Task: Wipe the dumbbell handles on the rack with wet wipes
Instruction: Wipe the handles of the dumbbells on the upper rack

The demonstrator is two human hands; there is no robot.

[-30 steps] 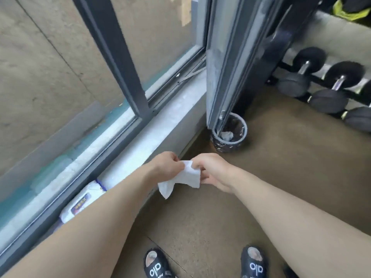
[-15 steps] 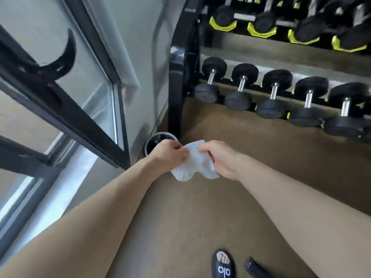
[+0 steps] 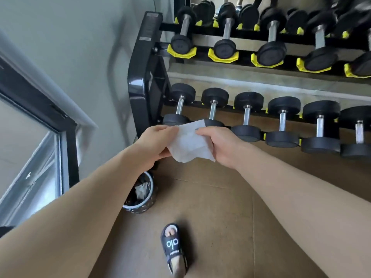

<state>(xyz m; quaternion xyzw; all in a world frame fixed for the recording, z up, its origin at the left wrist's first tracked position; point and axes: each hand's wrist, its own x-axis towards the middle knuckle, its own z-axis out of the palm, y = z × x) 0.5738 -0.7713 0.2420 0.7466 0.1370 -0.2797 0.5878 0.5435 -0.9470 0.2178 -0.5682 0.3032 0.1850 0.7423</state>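
Both hands (image 3: 156, 142) (image 3: 218, 143) hold wet wipe (image 3: 189, 144) spread flat, long axis left-right.

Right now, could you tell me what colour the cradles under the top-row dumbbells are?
Bright yellow cradles, clearest in the head view, against the black rack.

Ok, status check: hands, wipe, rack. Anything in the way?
Both hands, left and right, gripping the wet wipe, spread between them. Wipe in front of lower-row dumbbell handles, none touched yet. Nothing blocking the rack; bin on floor below.
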